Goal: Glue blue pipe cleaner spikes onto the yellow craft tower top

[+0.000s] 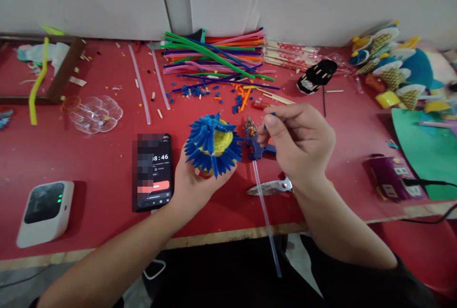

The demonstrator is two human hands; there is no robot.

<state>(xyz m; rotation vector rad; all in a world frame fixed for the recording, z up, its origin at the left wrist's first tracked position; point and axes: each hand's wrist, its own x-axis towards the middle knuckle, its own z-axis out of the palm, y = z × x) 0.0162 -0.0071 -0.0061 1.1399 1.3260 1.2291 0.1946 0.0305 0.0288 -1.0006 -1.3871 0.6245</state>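
Note:
My left hand (194, 182) cups from below a small craft piece (213, 145), a yellow core ringed with short blue straw spikes. My right hand (299, 142) is closed in a pinch on a tiny blue straw piece, level with the craft piece and to its right. A blue glue gun (254, 142) lies on the red table (89, 155) between the two hands, with a clear glue stick (266, 217) running out of its back toward me. Scissors (272, 186) lie partly under my right wrist.
A phone (154, 171) showing a timer lies left of my left hand. A white device (44, 212) sits at the near left edge. Coloured straws (214, 53) are piled at the back, cut bits in front. A clear plastic tray (95, 114), finished crafts (389, 67) and a purple power strip (394, 177) surround them.

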